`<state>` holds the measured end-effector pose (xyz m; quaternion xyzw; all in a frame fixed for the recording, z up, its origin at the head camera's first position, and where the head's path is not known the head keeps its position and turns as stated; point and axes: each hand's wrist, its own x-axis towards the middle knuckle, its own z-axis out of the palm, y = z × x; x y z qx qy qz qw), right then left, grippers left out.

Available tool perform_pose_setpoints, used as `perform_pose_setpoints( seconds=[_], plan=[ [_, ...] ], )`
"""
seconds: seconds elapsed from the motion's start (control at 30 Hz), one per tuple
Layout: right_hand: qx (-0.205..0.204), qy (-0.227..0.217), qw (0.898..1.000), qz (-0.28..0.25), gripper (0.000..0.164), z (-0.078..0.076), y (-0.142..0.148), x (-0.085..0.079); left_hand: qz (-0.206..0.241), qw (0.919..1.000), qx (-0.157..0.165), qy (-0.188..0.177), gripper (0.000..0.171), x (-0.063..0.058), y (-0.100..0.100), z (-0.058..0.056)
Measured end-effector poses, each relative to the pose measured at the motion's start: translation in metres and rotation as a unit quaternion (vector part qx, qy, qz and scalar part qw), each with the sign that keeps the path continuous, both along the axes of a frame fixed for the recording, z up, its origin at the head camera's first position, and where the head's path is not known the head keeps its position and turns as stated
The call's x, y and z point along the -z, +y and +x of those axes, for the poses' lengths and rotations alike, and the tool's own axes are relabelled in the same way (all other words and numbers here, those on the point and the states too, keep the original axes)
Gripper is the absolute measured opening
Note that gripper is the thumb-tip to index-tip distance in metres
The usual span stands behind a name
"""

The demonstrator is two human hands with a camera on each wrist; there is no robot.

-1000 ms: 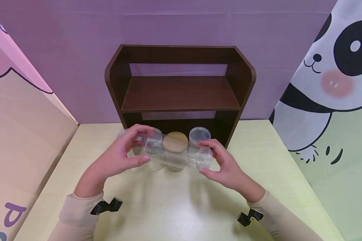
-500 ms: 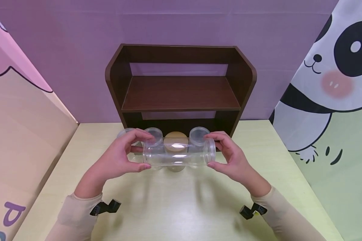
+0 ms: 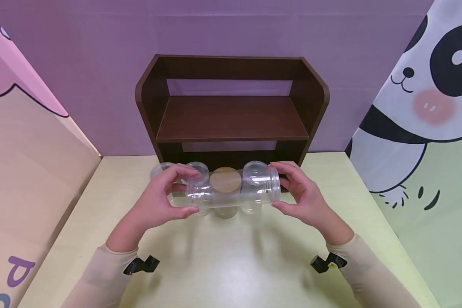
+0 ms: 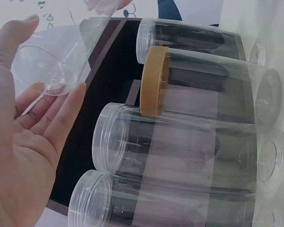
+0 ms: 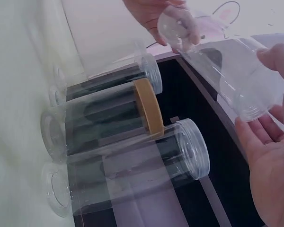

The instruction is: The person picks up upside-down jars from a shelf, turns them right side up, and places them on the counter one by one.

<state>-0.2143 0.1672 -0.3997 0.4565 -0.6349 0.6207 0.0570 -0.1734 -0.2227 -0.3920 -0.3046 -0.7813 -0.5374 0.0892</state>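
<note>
A clear plastic jar [image 3: 231,200] lies on its side in the air, held between both hands. My left hand [image 3: 158,196] grips its left end, thumb below and fingers above. At the ridged right end, my right hand [image 3: 308,201] holds the jar the same way. Behind and below it stand several upright clear jars, one with a tan lid [image 4: 154,81] and the others with clear tops, such as the right-hand jar [image 5: 132,165]. Seen from the head, the held jar overlaps the standing ones.
A dark brown two-level shelf [image 3: 232,119] stands at the back, right behind the row of jars. Beneath everything is a pale wooden table [image 3: 231,265]. A purple backdrop [image 3: 231,30] rises behind, with printed panels at both sides.
The held jar has swung from sloping down at its right end to nearly level, that end slightly raised. Both hands have shifted a little to the right with it.
</note>
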Motion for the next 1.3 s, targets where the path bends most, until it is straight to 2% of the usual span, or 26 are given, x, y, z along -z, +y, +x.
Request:
perform_pose_setpoints(
  seconds=[0.2,0.37,0.53,0.7,0.9,1.03,1.17,1.3],
  plan=[
    [-0.010,0.000,1.000,-0.029,0.075,-0.002,0.004,-0.006,-0.074,0.9963,-0.044,0.004,0.077,0.004,0.006,0.004],
    [-0.017,-0.017,0.999,-0.044,0.075,-0.001,0.005,-0.012,-0.104,0.9934,-0.046,0.010,0.081,0.007,0.012,0.008],
    [-0.019,-0.029,0.998,-0.060,0.076,-0.001,0.004,-0.016,-0.104,0.9942,-0.024,-0.004,0.079,0.013,0.017,0.009],
    [-0.015,-0.037,0.997,-0.065,0.078,-0.002,0.000,-0.022,-0.097,0.9946,-0.003,-0.039,0.078,0.020,0.025,0.013],
    [-0.026,-0.047,0.997,-0.050,0.073,-0.003,-0.006,-0.026,-0.106,0.9918,0.008,-0.071,0.074,0.035,0.038,0.018],
    [-0.042,-0.058,0.997,-0.034,0.068,-0.003,-0.010,-0.027,-0.100,0.9908,0.020,-0.088,0.072,0.046,0.046,0.019],
    [-0.070,-0.068,0.995,-0.007,0.068,-0.004,-0.014,-0.029,-0.088,0.9882,0.034,-0.121,0.071,0.058,0.052,0.017],
    [-0.101,-0.068,0.992,0.018,0.071,-0.003,-0.019,-0.030,-0.057,0.9822,0.072,-0.164,0.071,0.070,0.058,0.014]
  ],
)
